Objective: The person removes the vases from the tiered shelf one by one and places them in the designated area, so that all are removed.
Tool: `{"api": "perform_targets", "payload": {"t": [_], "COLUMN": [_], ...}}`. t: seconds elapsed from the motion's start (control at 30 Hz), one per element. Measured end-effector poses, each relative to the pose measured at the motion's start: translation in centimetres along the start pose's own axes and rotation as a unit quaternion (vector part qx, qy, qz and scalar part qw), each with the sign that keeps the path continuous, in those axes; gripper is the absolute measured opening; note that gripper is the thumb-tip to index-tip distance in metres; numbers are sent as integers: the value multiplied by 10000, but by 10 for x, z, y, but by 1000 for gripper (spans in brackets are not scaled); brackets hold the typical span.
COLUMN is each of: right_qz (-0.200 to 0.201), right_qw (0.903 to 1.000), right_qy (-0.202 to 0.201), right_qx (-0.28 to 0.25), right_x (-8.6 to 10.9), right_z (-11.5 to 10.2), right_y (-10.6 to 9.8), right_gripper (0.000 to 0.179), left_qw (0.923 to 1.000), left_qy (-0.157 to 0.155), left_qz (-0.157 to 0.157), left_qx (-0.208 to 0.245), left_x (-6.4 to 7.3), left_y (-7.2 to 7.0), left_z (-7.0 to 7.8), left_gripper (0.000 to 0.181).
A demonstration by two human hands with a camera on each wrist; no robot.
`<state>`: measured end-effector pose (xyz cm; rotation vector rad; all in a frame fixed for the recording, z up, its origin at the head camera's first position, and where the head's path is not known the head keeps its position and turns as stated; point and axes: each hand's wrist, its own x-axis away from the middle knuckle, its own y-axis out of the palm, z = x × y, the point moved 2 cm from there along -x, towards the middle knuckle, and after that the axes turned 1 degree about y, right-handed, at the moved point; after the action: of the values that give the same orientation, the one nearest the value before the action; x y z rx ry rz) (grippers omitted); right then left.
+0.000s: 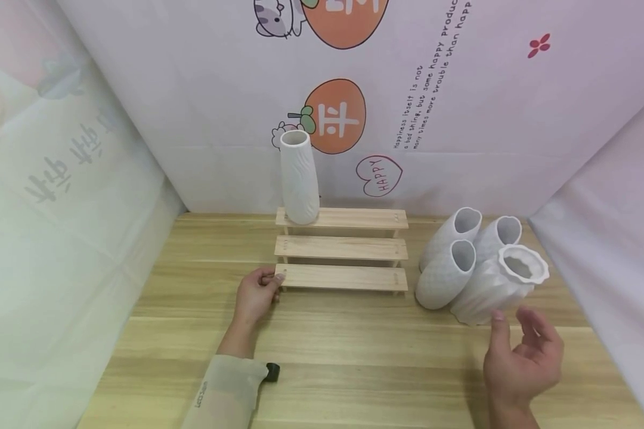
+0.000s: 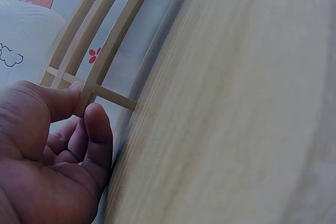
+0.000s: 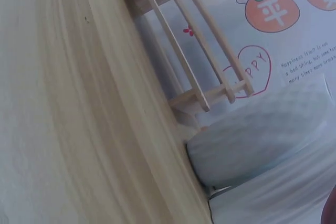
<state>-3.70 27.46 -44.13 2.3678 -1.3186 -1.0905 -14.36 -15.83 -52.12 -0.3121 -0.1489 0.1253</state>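
My left hand (image 1: 254, 296) pinches the left end of the lowest board of a three-tier wooden shelf rack (image 1: 340, 278). In the left wrist view, thumb and fingers close around that board's end (image 2: 86, 95). A tall white vase (image 1: 300, 185) with wavy relief stands upright on the left of the top tier. To the right, my right hand (image 1: 523, 366) is held with fingers loosely bent and nothing in them. Just beyond it is a white vase with a scalloped rim (image 1: 485, 295). Only a sliver of a fingertip (image 3: 329, 211) enters the right wrist view.
Several other white vases cluster right of the rack, among them a dimpled one (image 1: 442, 280) at the front left. The wooden tabletop (image 1: 354, 363) runs back to a printed white backdrop (image 1: 220, 119). White cloth hangs along the left side (image 1: 48, 250) and right side (image 1: 612, 226).
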Motion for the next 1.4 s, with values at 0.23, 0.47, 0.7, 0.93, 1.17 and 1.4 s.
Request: {"api": "perform_targets", "payload": {"t": [0.23, 0.47, 0.7, 0.93, 1.17, 1.4], "right_qz": [-475, -1259, -1881, -2539, -3118, -3742], "right_qw": [9957, 9866, 9766, 9638, 9489, 9247], "right_qy": [-128, -46, -141, -318, -418, -620], "right_qx": [-780, -1039, -1037, -750, -245, 327], "right_x": [7, 20, 30, 41, 51, 55], "right_z": [-2, -3, -2, 6, 7, 11], "right_y": [6, 20, 33, 43, 58, 74], "right_gripper": [35, 36, 37, 39, 41, 50], "left_qw": [10000, 9999, 10000, 9999, 9999, 9998], "left_qy": [-62, -46, -10, -71, -84, -142], "left_qz": [50, 16, -10, 31, 20, -77], "left_qx": [52, 98, 41, -79, -133, -111], "left_x": [-1, 0, 1, 1, -1, -1], "left_y": [1, 2, 4, -1, -2, -2], "left_z": [0, 0, 1, 4, 6, 4], "left_gripper": [35, 35, 36, 35, 36, 38]}}
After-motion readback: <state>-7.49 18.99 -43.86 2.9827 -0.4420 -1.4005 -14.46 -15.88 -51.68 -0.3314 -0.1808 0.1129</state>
